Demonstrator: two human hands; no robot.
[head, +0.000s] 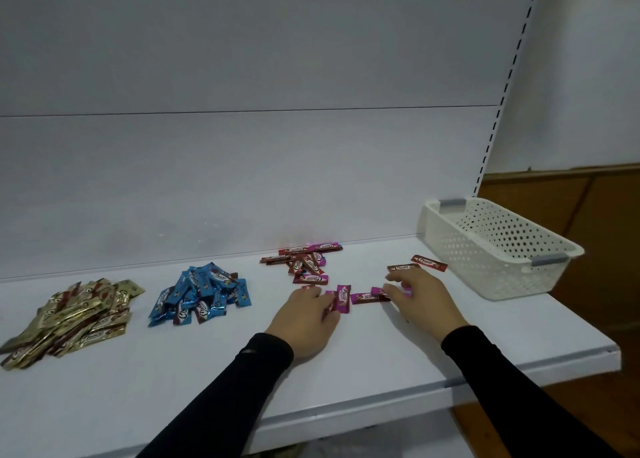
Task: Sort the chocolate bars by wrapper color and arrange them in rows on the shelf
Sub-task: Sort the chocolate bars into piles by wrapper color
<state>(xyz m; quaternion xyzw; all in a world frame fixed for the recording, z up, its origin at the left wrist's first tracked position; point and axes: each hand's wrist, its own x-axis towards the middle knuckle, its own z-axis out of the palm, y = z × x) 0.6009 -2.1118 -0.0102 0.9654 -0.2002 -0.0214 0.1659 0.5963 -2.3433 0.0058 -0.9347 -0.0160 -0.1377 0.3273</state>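
Pink chocolate bars [363, 298] between left hand [304, 319], right hand [422, 295], both touching them

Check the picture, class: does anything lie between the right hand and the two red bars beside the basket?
Nothing visible does. The right hand lies just in front of the two red bars, with only bare shelf between.

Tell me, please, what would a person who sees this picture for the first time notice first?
Probably the three colourful piles on the white shelf: a gold pile at far left, a blue pile beside it, and a red and pink pile near the back panel. Next, the left hand and right hand lie among loose pink bars in front of it. At far right stands a white perforated basket.
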